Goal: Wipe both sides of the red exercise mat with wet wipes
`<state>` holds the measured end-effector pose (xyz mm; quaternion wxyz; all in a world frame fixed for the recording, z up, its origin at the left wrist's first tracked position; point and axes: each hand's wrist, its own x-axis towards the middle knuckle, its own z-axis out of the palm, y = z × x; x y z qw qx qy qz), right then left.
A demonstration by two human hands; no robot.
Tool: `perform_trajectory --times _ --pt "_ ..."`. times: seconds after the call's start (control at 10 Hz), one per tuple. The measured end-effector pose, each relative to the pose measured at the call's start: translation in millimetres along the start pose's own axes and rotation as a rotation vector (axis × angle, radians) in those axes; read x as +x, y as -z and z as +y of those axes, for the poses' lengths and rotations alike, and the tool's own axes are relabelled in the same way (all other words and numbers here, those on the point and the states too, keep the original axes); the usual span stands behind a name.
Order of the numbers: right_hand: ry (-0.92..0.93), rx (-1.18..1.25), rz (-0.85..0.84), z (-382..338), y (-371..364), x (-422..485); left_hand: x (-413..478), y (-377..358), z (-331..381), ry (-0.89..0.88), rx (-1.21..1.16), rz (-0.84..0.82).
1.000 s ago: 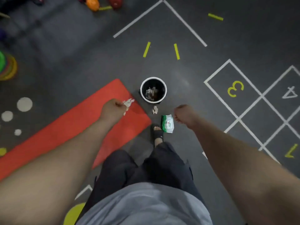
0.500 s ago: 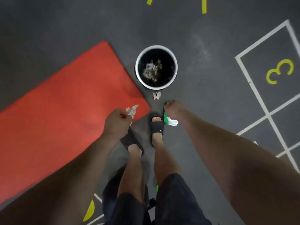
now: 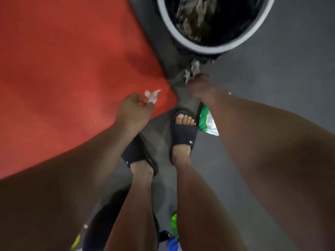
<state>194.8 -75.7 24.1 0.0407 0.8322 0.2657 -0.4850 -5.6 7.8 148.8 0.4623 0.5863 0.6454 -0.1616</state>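
Left hand (image 3: 134, 110) grip pinches used wipe (image 3: 152, 96) over red mat (image 3: 72, 69) corner | right hand (image 3: 199, 85) reaches crumpled wipe (image 3: 193, 69) on floor, grip unclear | bin (image 3: 213, 46) at 12 | wipes pack (image 3: 207, 123) under right forearm, beside sandal (image 3: 184, 134)

The red mat (image 3: 63, 69) looks matt and faintly textured. The grey floor (image 3: 281, 87) is dull. The wipes pack (image 3: 207, 124) is glossy plastic; the wipe (image 3: 152, 96) crumpled cloth.

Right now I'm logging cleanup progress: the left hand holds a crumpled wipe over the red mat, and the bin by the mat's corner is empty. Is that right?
Not quite. In the head view the bin holds crumpled used wipes, so it is not empty. The rest stands: the left hand holds a crumpled wipe over the red mat.
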Motion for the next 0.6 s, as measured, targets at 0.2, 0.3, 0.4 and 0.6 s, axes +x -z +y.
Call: perform_trajectory --times 0.2,0.3,0.4,0.6 --pt "-0.091 0.583 0.021 -19.0 58.1 -104.2 -65.7 41.7 45.4 -0.005 -0.035 0.038" --pt "-0.159 0.652 0.044 -32.6 117.1 -177.1 -107.8 72.0 91.7 -0.035 -0.087 0.038" --pt "-0.095 0.625 0.076 -43.7 172.9 -216.7 -132.5 98.9 146.0 -0.102 -0.107 0.041" --pt "0.064 0.665 0.176 -65.5 248.7 -241.6 -135.8 109.3 232.3 -0.325 -0.036 -0.013"
